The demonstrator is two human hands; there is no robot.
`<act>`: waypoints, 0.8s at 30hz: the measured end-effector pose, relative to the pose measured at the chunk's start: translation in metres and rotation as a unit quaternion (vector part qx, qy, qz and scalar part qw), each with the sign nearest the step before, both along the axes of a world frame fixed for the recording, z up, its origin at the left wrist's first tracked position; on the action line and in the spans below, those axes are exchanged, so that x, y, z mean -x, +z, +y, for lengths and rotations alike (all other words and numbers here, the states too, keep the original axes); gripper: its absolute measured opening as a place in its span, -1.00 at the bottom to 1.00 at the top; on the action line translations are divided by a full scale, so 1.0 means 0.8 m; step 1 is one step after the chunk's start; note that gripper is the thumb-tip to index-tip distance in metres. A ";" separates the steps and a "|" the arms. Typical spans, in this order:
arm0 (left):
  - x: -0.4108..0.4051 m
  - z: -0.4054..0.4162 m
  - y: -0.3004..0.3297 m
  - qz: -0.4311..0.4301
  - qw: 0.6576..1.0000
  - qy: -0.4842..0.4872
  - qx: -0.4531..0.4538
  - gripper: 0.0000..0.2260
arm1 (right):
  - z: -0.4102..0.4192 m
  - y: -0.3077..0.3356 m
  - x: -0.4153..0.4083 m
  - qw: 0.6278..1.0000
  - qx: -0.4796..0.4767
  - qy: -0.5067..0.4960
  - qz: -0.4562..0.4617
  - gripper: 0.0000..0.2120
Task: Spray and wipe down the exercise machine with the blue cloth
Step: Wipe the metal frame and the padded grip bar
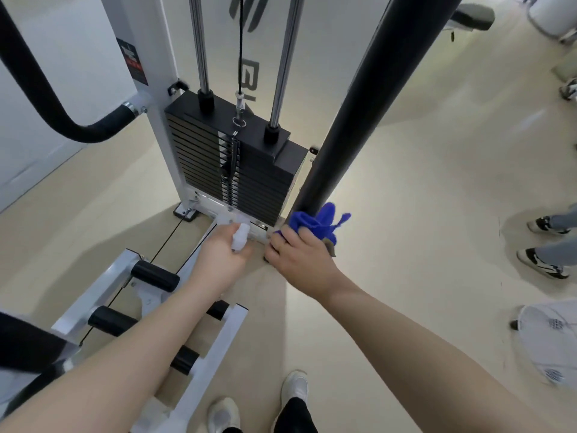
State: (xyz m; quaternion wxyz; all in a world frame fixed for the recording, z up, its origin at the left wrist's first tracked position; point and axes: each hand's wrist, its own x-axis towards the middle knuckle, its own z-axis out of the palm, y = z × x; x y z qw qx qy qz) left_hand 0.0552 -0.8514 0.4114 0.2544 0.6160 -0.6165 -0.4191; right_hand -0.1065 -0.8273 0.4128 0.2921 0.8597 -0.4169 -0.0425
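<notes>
Blue cloth [315, 225] bunched in right hand [299, 260] against black post [359, 120] base; left hand [223, 253] grips white spray bottle [239, 235], body mostly hidden.

Beige floor [421, 198], somebody's sneakers [541, 266] over on the right, plus a white mesh thing [549, 342] nearby.

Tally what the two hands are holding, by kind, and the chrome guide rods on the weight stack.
Blue cloth, in right hand: 1
White spray bottle, in left hand: 1
Chrome guide rods: 2
Total: 4
</notes>
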 end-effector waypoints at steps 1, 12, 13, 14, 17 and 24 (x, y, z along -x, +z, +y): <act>-0.003 0.003 -0.005 0.000 1.000 -0.007 -0.003 -0.93 | -0.007 0.003 -0.003 1.000 0.005 0.012 0.002 -0.85; -0.010 -0.019 -0.003 -0.019 0.999 0.005 -0.045 -0.88 | -0.040 0.032 -0.054 0.971 -0.114 -0.129 0.165 -0.77; -0.014 -0.017 -0.004 -0.026 0.999 0.009 -0.041 -0.88 | -0.040 0.027 -0.059 0.962 -0.164 -0.104 0.191 -0.81; -0.016 -0.014 -0.006 -0.028 0.998 0.011 -0.048 -0.88 | -0.038 0.033 -0.061 0.952 -0.189 -0.089 0.224 -0.82; -0.022 -0.009 -0.014 0.001 0.997 0.030 -0.077 -0.84 | -0.052 0.069 -0.060 0.979 -0.094 -0.121 0.134 -0.77; -0.032 -0.014 -0.019 -0.019 0.995 0.043 -0.083 -0.85 | -0.061 0.032 -0.069 0.973 -0.057 -0.226 -0.001 -0.82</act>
